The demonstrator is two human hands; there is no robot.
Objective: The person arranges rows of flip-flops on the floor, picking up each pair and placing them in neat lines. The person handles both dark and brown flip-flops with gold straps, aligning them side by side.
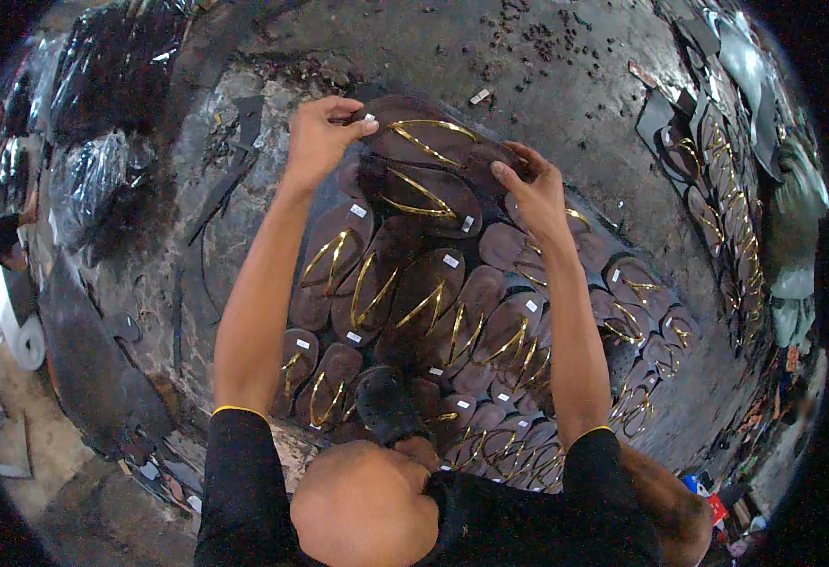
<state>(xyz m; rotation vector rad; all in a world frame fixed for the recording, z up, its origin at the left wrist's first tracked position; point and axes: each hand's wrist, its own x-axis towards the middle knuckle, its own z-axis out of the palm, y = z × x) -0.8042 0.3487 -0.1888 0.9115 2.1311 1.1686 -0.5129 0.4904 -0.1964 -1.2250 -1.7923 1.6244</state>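
Observation:
My left hand pinches one end of a dark brown flip-flop with a gold V-shaped strap. At its other end, my right hand grips it between thumb and fingers. A small white sticker shows at my left thumb tip; whether it is stuck to the sole or to the thumb I cannot tell. Just below the held one is another flip-flop with a gold strap and a white label. Between my forearms several more brown flip-flops lie close together, most bearing small white labels.
At the right runs another row of gold-strapped flip-flops beside grey sheet scraps. Clear plastic bags and dark sheet material lie at the left. My foot in a black clog is among the flip-flops. Small dark bits litter the far floor.

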